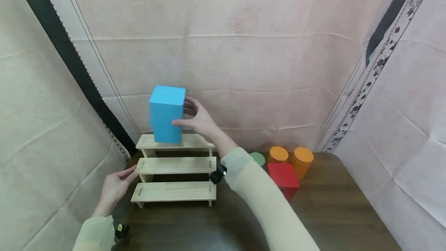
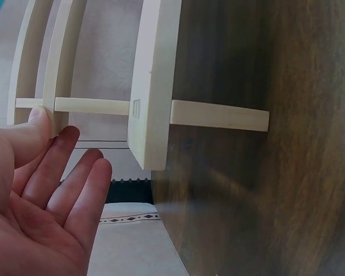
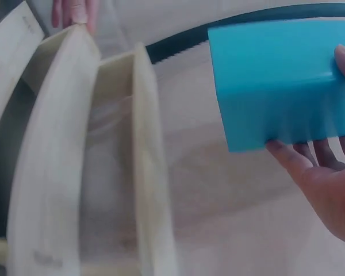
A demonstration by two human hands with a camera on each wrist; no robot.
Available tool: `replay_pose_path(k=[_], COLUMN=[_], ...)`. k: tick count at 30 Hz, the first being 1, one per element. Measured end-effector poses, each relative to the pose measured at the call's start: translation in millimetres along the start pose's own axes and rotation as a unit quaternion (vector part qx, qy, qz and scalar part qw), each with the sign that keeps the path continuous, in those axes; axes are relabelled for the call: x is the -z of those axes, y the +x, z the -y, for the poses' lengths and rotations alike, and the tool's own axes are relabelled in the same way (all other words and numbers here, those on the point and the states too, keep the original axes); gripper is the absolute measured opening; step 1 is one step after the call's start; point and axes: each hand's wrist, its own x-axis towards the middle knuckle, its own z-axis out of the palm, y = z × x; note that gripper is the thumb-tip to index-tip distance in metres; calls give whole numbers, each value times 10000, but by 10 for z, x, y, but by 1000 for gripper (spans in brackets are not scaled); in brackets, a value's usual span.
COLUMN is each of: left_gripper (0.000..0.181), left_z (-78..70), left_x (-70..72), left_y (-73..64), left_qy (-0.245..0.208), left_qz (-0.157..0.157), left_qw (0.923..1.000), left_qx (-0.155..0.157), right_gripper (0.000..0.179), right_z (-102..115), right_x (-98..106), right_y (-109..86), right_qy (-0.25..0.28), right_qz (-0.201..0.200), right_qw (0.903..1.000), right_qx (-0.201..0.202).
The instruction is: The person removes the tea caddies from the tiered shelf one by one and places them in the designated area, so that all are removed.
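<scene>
My right hand (image 1: 201, 120) grips a blue rectangular block (image 1: 166, 115), thumb on its front face and fingers around the right and back sides. The block is upright over the top step of a three-tier wooden stand (image 1: 177, 165); the right wrist view shows a gap between the block (image 3: 276, 86) and the top board (image 3: 152, 172). At the stand's left side, my left hand (image 1: 116, 187) pinches the end of the middle step. In the left wrist view the thumb of that hand (image 2: 49, 195) lies on the board's edge, the other fingers extended below it.
Right of the stand on the brown table (image 1: 334, 204) are a red block (image 1: 283, 179), two orange cylinders (image 1: 278, 154) and a green round-topped piece (image 1: 258, 159), partly hidden by my right sleeve. Pale cloth curtains (image 1: 237, 61) enclose the table at the back and both sides.
</scene>
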Motion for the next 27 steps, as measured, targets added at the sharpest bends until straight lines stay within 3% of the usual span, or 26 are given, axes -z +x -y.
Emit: replay_pose_path(k=[11,18,23,27], left_gripper=[58,60,59,60], left_z=[12,13,3,-13], left_x=[-6,-6,2,19], left_y=[17,-19,-6,-1], left_qy=[-36,26,52,92], left_qz=[-14,125,5,-44], left_qw=[10000,9998,9999,9999], left_qx=[-33,122,-107,-131], right_gripper=[96,71,74,76], right_z=[240,276,267,222], right_x=[1004,1802,2352,2647], right_y=[-553,-1255,-1717,-2100], right_qy=[263,596,564,340], right_qz=[500,610,835,525], right_qw=[9950,9882,9781,9817], right_qx=[822,1272,1820,1796])
